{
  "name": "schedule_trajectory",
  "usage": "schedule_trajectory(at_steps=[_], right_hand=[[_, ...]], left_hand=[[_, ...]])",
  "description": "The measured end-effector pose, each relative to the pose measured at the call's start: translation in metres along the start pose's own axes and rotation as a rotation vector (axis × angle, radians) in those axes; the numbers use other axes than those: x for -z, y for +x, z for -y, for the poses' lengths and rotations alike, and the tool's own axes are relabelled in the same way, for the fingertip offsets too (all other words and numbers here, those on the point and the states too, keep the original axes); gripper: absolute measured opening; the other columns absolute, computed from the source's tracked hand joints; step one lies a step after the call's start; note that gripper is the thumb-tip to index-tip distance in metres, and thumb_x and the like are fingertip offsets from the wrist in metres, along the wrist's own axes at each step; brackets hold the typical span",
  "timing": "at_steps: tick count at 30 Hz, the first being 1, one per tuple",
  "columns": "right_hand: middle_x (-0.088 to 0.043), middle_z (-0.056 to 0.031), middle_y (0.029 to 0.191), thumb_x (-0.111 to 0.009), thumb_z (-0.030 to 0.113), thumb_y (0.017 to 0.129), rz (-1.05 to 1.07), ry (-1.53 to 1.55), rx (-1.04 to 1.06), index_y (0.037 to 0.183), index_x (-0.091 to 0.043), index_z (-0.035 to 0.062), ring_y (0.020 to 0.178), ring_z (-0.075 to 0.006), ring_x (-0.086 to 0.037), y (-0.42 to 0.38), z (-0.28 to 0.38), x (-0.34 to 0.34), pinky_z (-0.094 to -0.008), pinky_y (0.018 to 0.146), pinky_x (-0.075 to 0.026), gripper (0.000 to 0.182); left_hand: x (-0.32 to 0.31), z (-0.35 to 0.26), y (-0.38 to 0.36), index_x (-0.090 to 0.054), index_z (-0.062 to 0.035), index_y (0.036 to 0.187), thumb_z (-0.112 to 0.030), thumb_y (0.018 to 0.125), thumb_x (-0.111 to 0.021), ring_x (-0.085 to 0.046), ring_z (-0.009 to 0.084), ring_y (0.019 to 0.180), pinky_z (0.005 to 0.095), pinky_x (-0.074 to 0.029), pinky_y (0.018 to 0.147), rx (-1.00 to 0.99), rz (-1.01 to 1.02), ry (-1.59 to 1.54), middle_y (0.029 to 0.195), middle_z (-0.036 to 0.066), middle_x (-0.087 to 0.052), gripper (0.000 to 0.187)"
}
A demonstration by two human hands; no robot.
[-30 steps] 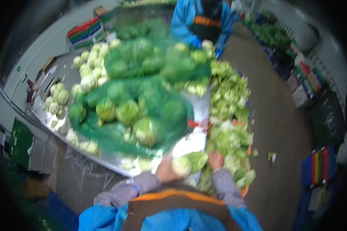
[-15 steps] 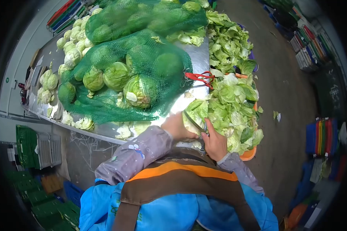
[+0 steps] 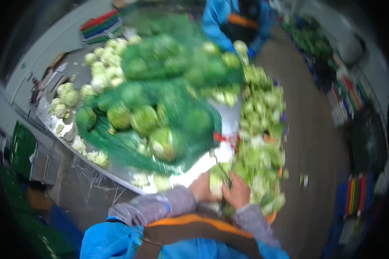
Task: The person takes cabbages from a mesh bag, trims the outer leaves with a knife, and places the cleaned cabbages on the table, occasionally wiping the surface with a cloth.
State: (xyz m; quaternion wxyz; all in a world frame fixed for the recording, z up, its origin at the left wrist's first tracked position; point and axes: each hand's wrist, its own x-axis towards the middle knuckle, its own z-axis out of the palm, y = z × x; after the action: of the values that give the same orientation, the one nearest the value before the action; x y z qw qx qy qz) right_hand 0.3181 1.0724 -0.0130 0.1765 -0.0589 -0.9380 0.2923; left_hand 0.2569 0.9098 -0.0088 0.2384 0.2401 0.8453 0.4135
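My left hand (image 3: 202,188) grips a pale green cabbage (image 3: 215,183) low over the table's near edge. My right hand (image 3: 237,191) is closed round the handle of a knife (image 3: 223,169), its blade pointing up and away beside the cabbage. Blur hides whether the blade touches it. Just beyond both hands lies a green net bag (image 3: 186,157) with several cabbages inside, tied with a red cord (image 3: 221,137). Loose cabbage leaves (image 3: 257,157) are heaped to the right of my right hand.
Another net bag (image 3: 160,64) lies farther back, beside pale cabbages (image 3: 100,82) on the metal table (image 3: 129,184). A co-worker in blue (image 3: 214,21) stands at the far end, a cabbage (image 3: 240,47) by their hand. An orange crate rim (image 3: 271,217) shows under the leaves.
My view has tilted up, so the table and hands sit lower and the co-worker has come into sight. The knife blade points more upright. Both hands keep their hold.
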Motion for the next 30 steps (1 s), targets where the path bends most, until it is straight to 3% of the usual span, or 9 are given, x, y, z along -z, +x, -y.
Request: schedule_trajectory(at_steps=[2,9,11,15,19,21,24,29,30], right_hand=[[-0.065,-0.0201,0.079,-0.066,0.019,0.068,0.402,-0.202,-0.190,0.091,-0.067,0.0069,0.075,-0.0399,-0.063,0.024,-0.001,0.008,-0.0478,0.068,-0.050,0.027],[-0.064,-0.0212,0.075,-0.074,0.027,0.068,0.178,-0.227,-0.215,0.087,-0.066,0.0038,0.068,-0.0395,-0.063,0.035,-0.081,-0.055,-0.0459,0.064,-0.050,0.031],[-0.065,-0.0197,0.077,-0.077,0.027,0.066,0.077,-0.164,-0.266,0.088,-0.065,0.0023,0.067,-0.0383,-0.063,0.035,-0.098,-0.067,-0.0448,0.063,-0.050,0.035],[-0.065,-0.0121,0.091,-0.083,0.015,0.060,-0.158,0.113,-0.086,0.100,-0.060,0.0000,0.078,-0.0239,-0.063,0.035,-0.089,-0.047,-0.0359,0.069,-0.050,0.049],[-0.065,-0.0108,0.096,-0.082,0.013,0.063,0.217,0.542,-0.344,0.114,-0.057,-0.0011,0.086,-0.0172,-0.061,-0.022,-0.027,-0.030,-0.0296,0.075,-0.049,0.058],[-0.065,-0.0106,0.099,-0.082,0.013,0.064,0.340,0.709,-0.344,0.119,-0.055,-0.0018,0.086,-0.0155,-0.060,-0.029,-0.026,-0.036,-0.0281,0.076,-0.049,0.063],[-0.067,-0.0149,0.098,-0.084,0.026,0.063,0.353,0.542,-0.346,0.122,-0.056,0.0000,0.085,-0.0194,-0.064,-0.016,-0.016,-0.020,-0.0334,0.075,-0.051,0.070],[-0.069,-0.0125,0.085,-0.080,0.032,0.070,0.588,0.353,-0.260,0.116,-0.063,0.0063,0.068,-0.0141,-0.062,0.004,-0.034,-0.025,-0.0315,0.066,-0.051,0.056],[-0.068,-0.0133,0.080,-0.078,0.040,0.070,0.624,0.288,-0.241,0.113,-0.065,0.0071,0.061,-0.0151,-0.060,0.018,-0.016,-0.013,-0.0329,0.062,-0.050,0.055]], left_hand=[[-0.004,-0.003,0.002,-0.025,-0.0004,0.137,-0.040,0.052,-0.083,-0.054,0.0440,0.102,0.0448,-0.046,0.088,0.081,0.019,0.146,0.117,0.030,-0.048,0.110],[-0.011,0.040,-0.007,-0.027,0.0005,0.136,-0.041,0.054,-0.083,-0.056,0.0374,0.103,0.0414,-0.046,0.089,-0.196,-0.130,0.277,0.123,0.023,-0.048,0.107],[0.031,0.011,-0.038,-0.040,0.0006,0.132,-0.046,0.057,-0.083,-0.059,0.0300,0.102,0.0372,-0.046,0.089,-0.153,0.124,-0.572,0.118,0.018,-0.057,0.098],[0.032,0.033,-0.044,-0.058,-0.0011,0.118,-0.053,0.057,-0.082,-0.061,0.0224,0.100,0.0320,-0.046,0.090,0.265,0.271,-0.367,0.103,0.014,-0.065,0.084],[0.022,0.037,-0.020,-0.052,-0.0018,0.125,-0.053,0.058,-0.082,-0.059,0.0257,0.105,0.0338,-0.044,0.094,0.612,0.462,-0.013,0.109,0.017,-0.062,0.090],[-0.032,0.089,-0.018,-0.038,-0.0051,0.136,-0.052,0.060,-0.080,-0.054,0.0327,0.110,0.0373,-0.043,0.095,-0.004,-0.304,-0.071,0.123,0.022,-0.053,0.098],[0.013,0.033,-0.016,-0.031,-0.0121,0.140,-0.052,0.064,-0.078,-0.049,0.0372,0.117,0.0394,-0.041,0.098,-0.081,0.066,-0.110,0.128,0.027,-0.047,0.097],[-0.002,0.039,-0.023,-0.034,0.0001,0.136,-0.058,0.062,-0.077,-0.051,0.0400,0.115,0.0417,-0.041,0.098,0.232,0.143,0.050,0.122,0.029,-0.051,0.103],[0.004,0.040,-0.019,-0.035,0.0015,0.135,-0.057,0.061,-0.077,-0.047,0.0404,0.118,0.0413,-0.039,0.101,0.006,0.052,0.112,0.125,0.030,-0.048,0.103]])
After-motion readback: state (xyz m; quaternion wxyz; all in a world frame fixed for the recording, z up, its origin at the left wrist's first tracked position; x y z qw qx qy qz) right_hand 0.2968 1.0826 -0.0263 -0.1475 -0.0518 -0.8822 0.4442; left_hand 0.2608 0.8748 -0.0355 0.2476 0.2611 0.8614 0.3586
